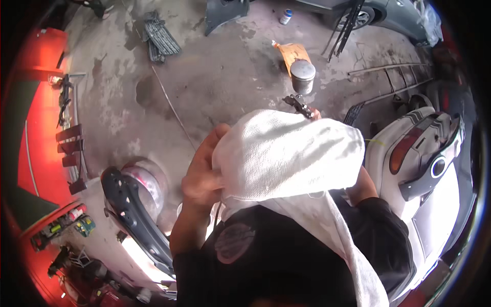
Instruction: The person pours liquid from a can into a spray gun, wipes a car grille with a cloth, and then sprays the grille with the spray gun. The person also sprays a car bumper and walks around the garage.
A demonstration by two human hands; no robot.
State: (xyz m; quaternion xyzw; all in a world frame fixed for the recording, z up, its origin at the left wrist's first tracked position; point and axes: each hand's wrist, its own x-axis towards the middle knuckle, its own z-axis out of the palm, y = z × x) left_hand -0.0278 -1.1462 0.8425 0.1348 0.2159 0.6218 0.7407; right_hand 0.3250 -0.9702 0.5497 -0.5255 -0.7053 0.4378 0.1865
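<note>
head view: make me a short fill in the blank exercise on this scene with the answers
1. The left hand is holding a cloth whose colour is ____.
2. Most of the right hand is hidden behind the ____.
3. The shirt is mainly ____ in colour.
4. A car wheel shows at the picture's upper ____.

Missing words: white; cloth; black; right

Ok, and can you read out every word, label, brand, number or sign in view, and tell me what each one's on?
None that I can read.
Blue-and-white can, near the top: its label is too small.
White cloth: faint marks near its lower edge, too blurred.
Dark shirt: the oval patch on it is too blurred.
</note>
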